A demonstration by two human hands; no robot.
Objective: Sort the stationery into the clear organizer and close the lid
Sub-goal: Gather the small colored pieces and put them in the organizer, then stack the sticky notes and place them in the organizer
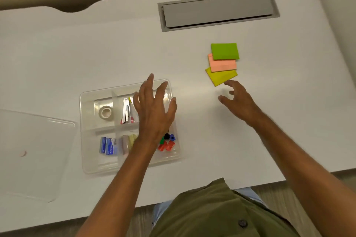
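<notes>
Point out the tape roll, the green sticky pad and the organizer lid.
tape roll (105, 113): head view, on its top ring.
green sticky pad (224, 51): head view, middle of its top sheet.
lid (34, 152): head view, its flat clear panel.

clear organizer (84, 131): open, flat on table, holds tape roll (105, 113), stapler (126, 111), blue staple boxes (108, 146), coloured sharpeners (167, 142) in separate compartments | clear lid (32, 152): off, flat just left of it | sticky pads green (225, 51), pink (223, 65), yellow (219, 77): overlapping, well right
</notes>
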